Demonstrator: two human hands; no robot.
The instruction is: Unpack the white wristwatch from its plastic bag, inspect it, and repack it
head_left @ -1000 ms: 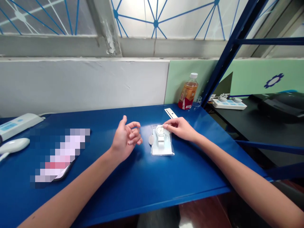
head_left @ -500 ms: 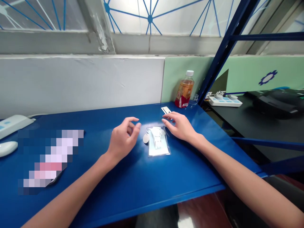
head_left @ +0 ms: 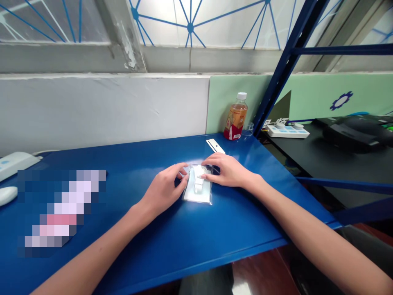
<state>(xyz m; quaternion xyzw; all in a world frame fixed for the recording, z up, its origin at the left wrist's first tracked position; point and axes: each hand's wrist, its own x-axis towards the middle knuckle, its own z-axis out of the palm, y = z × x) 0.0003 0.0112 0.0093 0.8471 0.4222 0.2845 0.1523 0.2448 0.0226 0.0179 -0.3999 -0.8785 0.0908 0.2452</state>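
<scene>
A white watch in a clear plastic bag (head_left: 198, 190) lies on the blue table (head_left: 172, 237). My left hand (head_left: 164, 189) rests at the bag's left edge, thumb and fingers pinched on it where a small tag sits. My right hand (head_left: 227, 170) lies over the bag's top right part, fingertips pressing on the watch. Both hands touch the bag, which stays flat on the table.
A white strip (head_left: 215, 146) lies just behind my right hand. A bottle of amber drink (head_left: 235, 116) stands at the back right by a blue rack post (head_left: 276, 78). A power strip (head_left: 287, 130) sits on the black table. A white mouse (head_left: 6, 195) lies far left.
My left hand came down from a raised, open pose and closed on the bag's left edge. My right hand slid onto the watch. The bag shifted slightly left and turned.
</scene>
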